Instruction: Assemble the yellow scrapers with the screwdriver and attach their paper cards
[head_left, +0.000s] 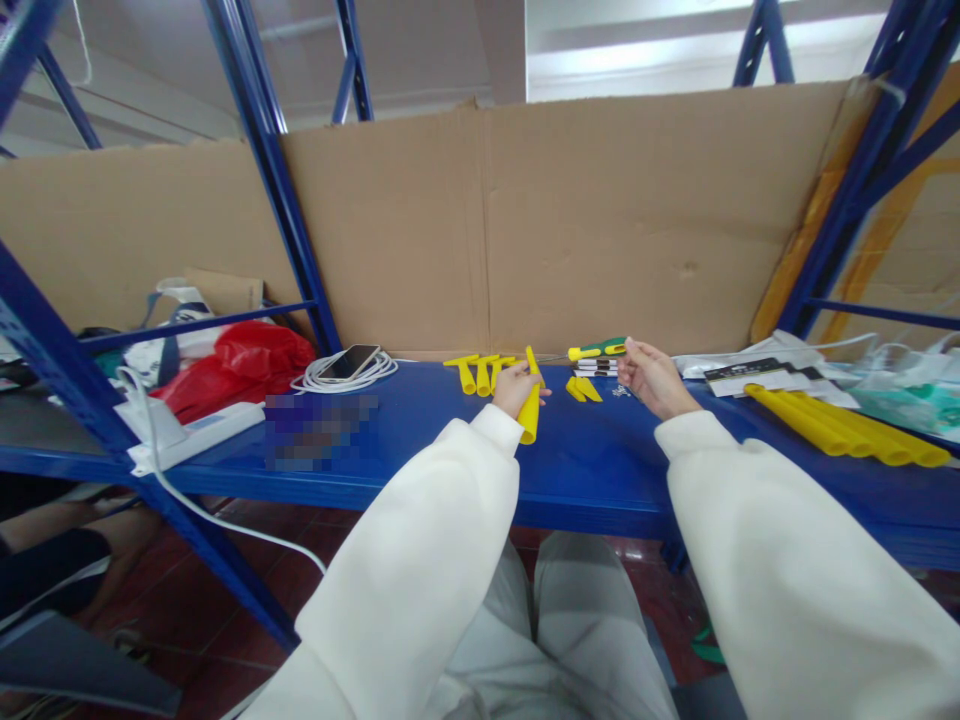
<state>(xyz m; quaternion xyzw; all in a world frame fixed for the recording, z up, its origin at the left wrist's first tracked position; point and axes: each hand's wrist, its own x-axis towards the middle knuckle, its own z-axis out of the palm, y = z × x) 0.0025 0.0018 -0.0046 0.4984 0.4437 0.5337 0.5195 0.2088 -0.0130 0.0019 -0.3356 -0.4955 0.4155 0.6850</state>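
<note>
My left hand (516, 388) is closed around a yellow tube-shaped piece (530, 420) with a thin yellow part at its top. To its right, my right hand (651, 374) has its fingers pinched at the end of a green and yellow screwdriver (598, 349), whose shaft points left toward the yellow piece. Between the hands lie small yellow wedge pieces (584, 389), a stack of black and white items (596, 368) and tiny metal bits (622, 392). Several T-shaped yellow pieces (468, 376) rest left of my left hand.
Yellow tubes (847, 428) lie at the right on the blue shelf (592, 480), before plastic bags. A phone (349, 362) sits on a coiled white cable (379, 370) at the left, beside a red bag (244, 365) and power strip (199, 436). Cardboard (600, 220) stands behind. A person's leg shows lower left.
</note>
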